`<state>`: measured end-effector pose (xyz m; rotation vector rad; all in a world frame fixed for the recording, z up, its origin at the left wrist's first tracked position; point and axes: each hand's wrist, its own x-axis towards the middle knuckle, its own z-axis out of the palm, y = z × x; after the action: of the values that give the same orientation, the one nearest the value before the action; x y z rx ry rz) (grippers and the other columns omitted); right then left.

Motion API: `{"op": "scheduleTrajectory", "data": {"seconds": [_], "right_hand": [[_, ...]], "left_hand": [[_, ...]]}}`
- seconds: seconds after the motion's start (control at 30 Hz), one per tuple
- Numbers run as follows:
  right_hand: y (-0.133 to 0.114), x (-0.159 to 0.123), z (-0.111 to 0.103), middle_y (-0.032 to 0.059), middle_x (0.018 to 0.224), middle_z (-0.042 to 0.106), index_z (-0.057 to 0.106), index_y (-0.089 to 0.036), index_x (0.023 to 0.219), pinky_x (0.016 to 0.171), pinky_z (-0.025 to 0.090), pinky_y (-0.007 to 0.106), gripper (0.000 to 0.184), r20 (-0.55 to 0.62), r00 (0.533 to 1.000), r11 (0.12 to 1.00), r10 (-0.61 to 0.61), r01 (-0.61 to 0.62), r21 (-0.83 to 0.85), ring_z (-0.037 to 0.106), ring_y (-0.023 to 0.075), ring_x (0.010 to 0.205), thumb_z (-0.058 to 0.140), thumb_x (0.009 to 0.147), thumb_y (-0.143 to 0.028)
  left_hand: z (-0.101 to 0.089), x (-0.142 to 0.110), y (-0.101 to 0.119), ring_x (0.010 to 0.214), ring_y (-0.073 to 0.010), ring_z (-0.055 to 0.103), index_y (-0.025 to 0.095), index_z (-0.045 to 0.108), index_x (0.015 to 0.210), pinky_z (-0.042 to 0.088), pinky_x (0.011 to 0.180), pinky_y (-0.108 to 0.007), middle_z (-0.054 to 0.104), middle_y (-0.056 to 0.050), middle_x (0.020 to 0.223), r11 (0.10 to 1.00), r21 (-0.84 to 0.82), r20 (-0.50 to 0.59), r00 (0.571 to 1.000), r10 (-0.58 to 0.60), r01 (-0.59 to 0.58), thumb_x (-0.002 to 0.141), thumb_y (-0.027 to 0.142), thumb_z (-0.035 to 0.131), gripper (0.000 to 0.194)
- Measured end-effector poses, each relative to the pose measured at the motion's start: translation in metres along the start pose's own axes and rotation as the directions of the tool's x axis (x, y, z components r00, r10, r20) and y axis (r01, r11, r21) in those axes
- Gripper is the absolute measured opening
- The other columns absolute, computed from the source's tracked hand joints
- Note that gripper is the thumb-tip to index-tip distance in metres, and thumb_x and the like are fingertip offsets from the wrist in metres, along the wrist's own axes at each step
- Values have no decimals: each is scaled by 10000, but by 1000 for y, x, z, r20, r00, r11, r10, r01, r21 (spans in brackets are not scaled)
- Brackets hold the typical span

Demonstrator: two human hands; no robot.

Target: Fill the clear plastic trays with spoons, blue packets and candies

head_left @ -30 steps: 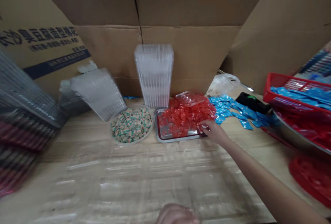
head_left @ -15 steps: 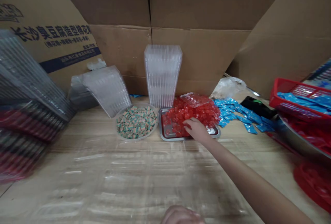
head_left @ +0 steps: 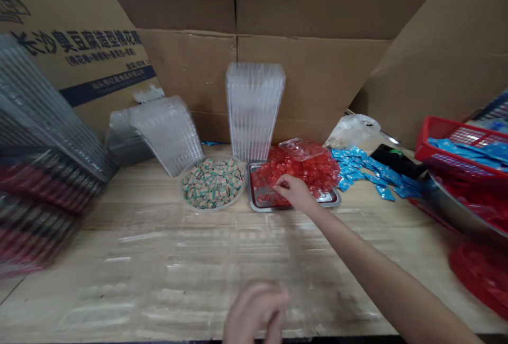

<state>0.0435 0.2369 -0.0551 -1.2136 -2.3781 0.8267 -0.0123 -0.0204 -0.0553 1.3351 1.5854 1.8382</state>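
My right hand (head_left: 292, 191) reaches into the metal tray (head_left: 333, 199) of red wrapped candies (head_left: 313, 170), fingers curled in a pinch over the pile; what they hold is hidden. My left hand (head_left: 254, 312) is at the bottom edge, blurred, resting on a large clear plastic compartment tray (head_left: 190, 264) that lies flat on the wooden table. A round clear dish of green-and-tan wrapped candies (head_left: 212, 183) sits left of the metal tray. A small clear lid (head_left: 301, 148) lies on top of the red candies.
Stacks of clear plastic trays stand upright (head_left: 254, 108) and leaning (head_left: 169, 132) against cardboard boxes (head_left: 317, 69). Blue sachets (head_left: 365, 172) lie to the right, beside a red basket (head_left: 456, 140), a metal bowl (head_left: 460, 211) and a red lid (head_left: 482, 275). Filled trays are stacked at left (head_left: 35, 190).
My right hand has moved left across the red candies, from the tray's right corner to its middle. My left hand has risen further into view at the bottom edge.
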Motion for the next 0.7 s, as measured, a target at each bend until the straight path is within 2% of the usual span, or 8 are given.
{"op": "scheduleTrajectory", "data": {"seconds": [0.07,0.13,0.2,0.3,0.43,0.57,0.63,0.7], "right_hand": [[-17,-32,-7,12,745,637,577,-173,760,612,444,231,172,63,998,967,22,-38,250,578,125,667,543,812,-333],[-33,-68,-11,13,736,636,588,-165,761,561,436,227,211,166,986,866,30,-109,487,554,114,617,570,789,-373],[-45,-99,-14,17,743,640,609,-160,772,565,437,229,200,213,977,800,18,-142,583,553,113,627,582,783,-358],[-51,-129,-16,19,765,657,634,-171,799,629,450,241,141,144,989,818,-16,-70,571,584,126,704,547,811,-282],[-47,-146,-20,14,780,649,636,-199,816,614,428,237,134,5,997,929,-79,72,363,578,128,712,504,834,-219],[-44,-156,-20,8,727,598,602,-200,764,588,412,240,82,-137,983,965,-124,151,215,546,126,663,529,797,-181],[-44,-161,-18,10,717,584,593,-198,747,596,416,248,73,-190,973,963,-127,167,212,543,128,663,537,789,-176],[-42,-164,-13,12,723,593,592,-195,744,611,434,256,66,-223,972,943,-76,143,301,557,131,666,543,786,-183]], "left_hand": [[-9,22,-3,950,-191,635,253,641,1058,510,825,-289,660,-78,1060,977,-58,2,978,-208,207,829,225,560,244],[-11,42,-8,980,-191,627,260,536,1205,505,856,-321,571,-95,1243,894,-205,99,917,-387,400,812,274,595,398],[-6,55,-12,964,-181,627,261,502,1233,499,867,-335,524,-95,1302,814,-310,229,870,-437,491,763,265,654,494],[9,57,-14,965,-168,615,209,580,1122,481,879,-310,618,-78,1153,784,-328,293,845,-447,528,732,207,677,402],[21,49,-7,903,-151,620,179,626,1032,483,839,-277,672,-56,992,782,-307,270,838,-475,542,723,182,676,313],[24,46,1,771,-118,608,164,640,912,484,745,-233,665,-15,822,758,-329,274,825,-495,564,666,181,729,262],[26,44,2,738,-104,587,158,635,860,473,715,-215,637,1,776,746,-348,260,823,-505,568,665,204,739,226],[29,42,2,711,-92,571,153,628,852,465,691,-207,614,7,764,716,-387,269,814,-515,581,695,244,723,204]]}}
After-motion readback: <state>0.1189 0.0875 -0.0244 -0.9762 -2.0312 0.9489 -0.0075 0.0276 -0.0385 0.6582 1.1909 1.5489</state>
